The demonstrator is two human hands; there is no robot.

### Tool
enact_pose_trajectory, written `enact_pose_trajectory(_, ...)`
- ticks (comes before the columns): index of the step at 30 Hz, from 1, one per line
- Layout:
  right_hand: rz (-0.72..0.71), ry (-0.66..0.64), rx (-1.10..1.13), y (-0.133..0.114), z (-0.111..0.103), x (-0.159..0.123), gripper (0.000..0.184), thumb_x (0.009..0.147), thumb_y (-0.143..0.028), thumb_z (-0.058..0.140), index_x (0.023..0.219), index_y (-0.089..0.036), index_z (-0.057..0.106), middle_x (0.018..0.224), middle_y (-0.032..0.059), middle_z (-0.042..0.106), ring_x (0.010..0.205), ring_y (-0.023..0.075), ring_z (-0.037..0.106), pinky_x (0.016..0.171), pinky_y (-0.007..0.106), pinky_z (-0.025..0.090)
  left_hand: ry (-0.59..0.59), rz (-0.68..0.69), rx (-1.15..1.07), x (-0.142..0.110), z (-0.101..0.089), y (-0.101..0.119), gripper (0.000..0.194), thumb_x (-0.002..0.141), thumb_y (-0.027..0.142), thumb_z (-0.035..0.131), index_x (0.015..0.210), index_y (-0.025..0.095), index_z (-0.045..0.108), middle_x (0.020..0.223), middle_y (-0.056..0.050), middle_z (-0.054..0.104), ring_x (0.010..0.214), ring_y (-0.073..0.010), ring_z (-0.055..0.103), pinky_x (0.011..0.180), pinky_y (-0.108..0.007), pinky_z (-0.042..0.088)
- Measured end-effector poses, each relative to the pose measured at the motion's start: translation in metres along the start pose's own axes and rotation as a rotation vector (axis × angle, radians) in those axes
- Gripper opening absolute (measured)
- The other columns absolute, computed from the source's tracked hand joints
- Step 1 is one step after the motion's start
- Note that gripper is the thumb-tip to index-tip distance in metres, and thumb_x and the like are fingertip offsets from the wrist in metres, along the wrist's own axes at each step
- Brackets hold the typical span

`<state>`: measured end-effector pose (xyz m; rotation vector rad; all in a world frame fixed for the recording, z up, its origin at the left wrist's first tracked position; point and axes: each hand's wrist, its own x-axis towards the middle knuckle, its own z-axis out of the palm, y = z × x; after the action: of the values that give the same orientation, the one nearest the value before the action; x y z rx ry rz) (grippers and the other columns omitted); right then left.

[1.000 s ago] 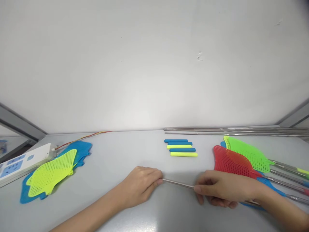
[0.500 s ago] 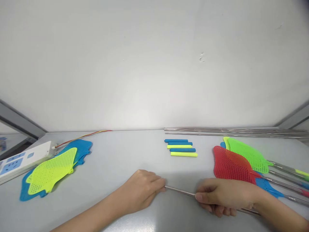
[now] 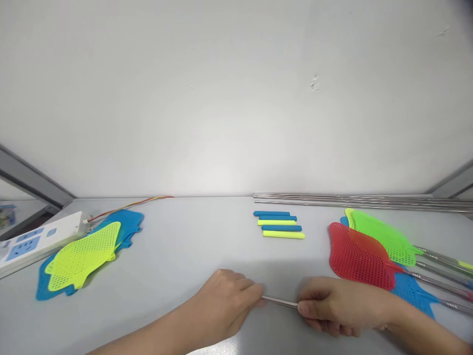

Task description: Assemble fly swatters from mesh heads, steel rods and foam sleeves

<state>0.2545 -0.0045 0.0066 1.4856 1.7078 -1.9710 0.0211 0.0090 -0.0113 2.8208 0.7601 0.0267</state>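
A thin metal rod [image 3: 280, 301] spans the gap between my two hands, low over the grey table. My left hand [image 3: 234, 301] is closed around the rod's left part, its fingers covering that end. Thumb and curled fingers of my right hand [image 3: 332, 306] grip the rod farther right. Just beyond my right hand lies a red fly swatter [image 3: 360, 256] with a metal handle, partly over a blue swatter [image 3: 416, 296]. A green swatter [image 3: 384, 236] rests behind the red one.
Several blue and yellow grip sleeves [image 3: 279, 228] lie mid-table. Metal rods [image 3: 351, 201] run along the wall. At left, a yellow swatter head [image 3: 84, 256] overlaps blue swatter heads [image 3: 127, 224], beside a white power strip [image 3: 44, 241] with a thin red-yellow cable [image 3: 136, 202].
Both hands have shifted slightly downward in view, the left one also a little right, so less rod shows between them. Both still grip it. The whole view has shifted slightly.
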Motion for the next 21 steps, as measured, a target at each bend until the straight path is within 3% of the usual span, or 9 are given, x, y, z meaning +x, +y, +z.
enact_pose_trajectory(15, -0.032, -0.007, -0.064, -0.006, 0.0046, 0.0029, 0.028, 0.079, -0.036, 0.037, 0.066, -0.016, 0.053, 0.047, -0.004, 0.04, 0.035, 0.0037, 0.033, 0.031, 0.012, 0.027, 0.008, -0.006, -0.044, 0.0024, -0.0008, 0.0104, 0.024, 0.087, 0.024, 0.025, 0.07, 0.02, 0.041, 0.058, 0.002, 0.055, 0.049, -0.0116, 0.046, 0.049, -0.024, 0.03)
enact_pose_trajectory(21, -0.032, -0.052, 0.078, -0.0073, 0.0021, 0.0034, 0.033, 0.077, -0.046, 0.04, 0.073, -0.016, 0.055, 0.042, -0.0065, 0.037, 0.031, 0.0029, 0.028, 0.028, 0.012, 0.024, 0.029, -0.032, -0.193, 0.0033, -0.0086, 0.0034, 0.025, 0.087, 0.026, 0.028, 0.07, 0.019, 0.045, 0.057, 0.003, 0.051, 0.05, -0.0096, 0.043, 0.049, -0.021, 0.031)
